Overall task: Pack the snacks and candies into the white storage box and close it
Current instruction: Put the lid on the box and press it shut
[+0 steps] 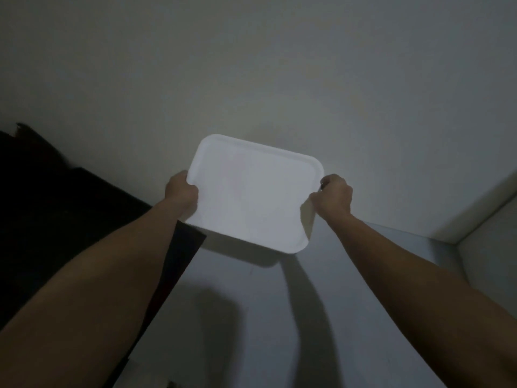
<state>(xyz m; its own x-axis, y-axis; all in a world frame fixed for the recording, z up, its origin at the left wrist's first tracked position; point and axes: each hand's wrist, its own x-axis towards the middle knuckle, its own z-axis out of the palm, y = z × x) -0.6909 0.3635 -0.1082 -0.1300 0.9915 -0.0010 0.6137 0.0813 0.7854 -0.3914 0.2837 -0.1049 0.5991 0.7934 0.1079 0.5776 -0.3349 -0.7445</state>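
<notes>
The white storage box (253, 194) is in the middle of the view with its white lid on top, held out in front of me near a pale wall. My left hand (181, 191) grips its left edge, and my right hand (333, 196) grips its right edge. Both arms are stretched forward. The lid hides the inside of the box, so no snacks or candies show. The scene is dim.
A pale surface (251, 317) lies below the box and carries the shadows of box and arms. A dark piece of furniture (56, 219) fills the left side. A light ledge or wall corner (475, 228) runs along the right.
</notes>
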